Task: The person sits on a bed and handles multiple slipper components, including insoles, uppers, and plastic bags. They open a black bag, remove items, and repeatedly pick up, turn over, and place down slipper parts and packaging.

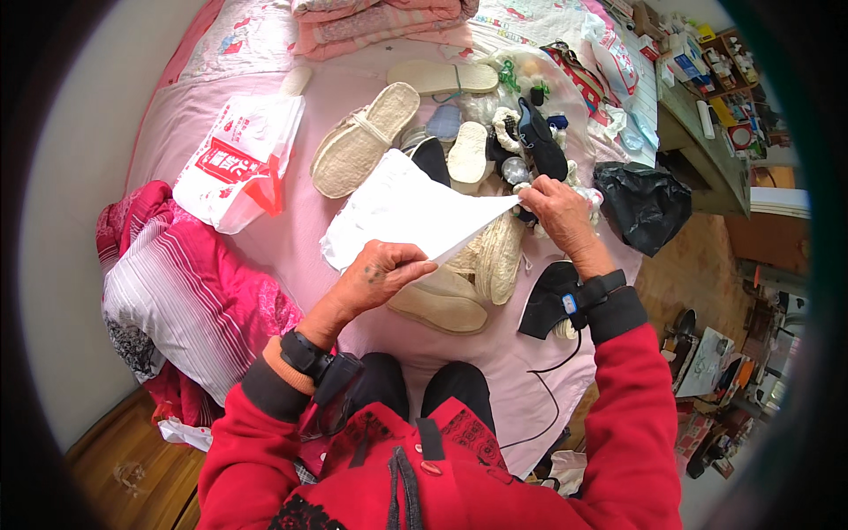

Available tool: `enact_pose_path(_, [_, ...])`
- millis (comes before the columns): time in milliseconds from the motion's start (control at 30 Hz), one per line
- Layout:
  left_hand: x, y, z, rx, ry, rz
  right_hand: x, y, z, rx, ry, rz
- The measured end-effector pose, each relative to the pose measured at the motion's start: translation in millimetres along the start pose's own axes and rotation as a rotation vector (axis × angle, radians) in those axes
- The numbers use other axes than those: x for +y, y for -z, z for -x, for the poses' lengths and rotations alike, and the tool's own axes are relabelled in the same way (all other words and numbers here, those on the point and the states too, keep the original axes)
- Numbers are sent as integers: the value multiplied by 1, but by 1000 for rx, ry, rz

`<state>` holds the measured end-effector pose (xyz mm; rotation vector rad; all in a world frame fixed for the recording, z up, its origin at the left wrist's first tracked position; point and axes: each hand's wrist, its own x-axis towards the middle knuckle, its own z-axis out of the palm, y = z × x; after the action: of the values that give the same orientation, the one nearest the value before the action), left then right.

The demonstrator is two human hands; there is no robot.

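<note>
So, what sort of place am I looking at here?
Most likely a bedroom in someone's home: there's what looks like a bed under a pink sheet, with a folded quilt at its far side, and a cluttered desk or cabinet to the right.

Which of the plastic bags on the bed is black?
The black bag lies crumpled at the bed's right edge, just beyond the right hand; the red-printed bag on the left is white.

On the bed point(508, 367), a sheet point(406, 212) spans some shoe soles point(437, 305), with a bag point(234, 168) and heaped cloth point(194, 291) to their left, folded bedding point(380, 26) behind, another bag point(640, 208) right, and a bench point(717, 163) beyond it.
</note>
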<state>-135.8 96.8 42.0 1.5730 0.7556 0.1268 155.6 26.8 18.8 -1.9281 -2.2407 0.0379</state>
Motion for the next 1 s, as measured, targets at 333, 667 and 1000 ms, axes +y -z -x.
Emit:
enact_pose_path(333, [-17,-42,-19,240,-44,146,-64,-12,-5,87,-1095,-1655])
enact_pose_path(667, [-20,-47,-38,242,133,421,-104,-19,1,-18,-830,-1742])
enact_pose_path(1000, [-16,-42,-36,223,105,481,-103,-18,3,-63,-898,-1878])
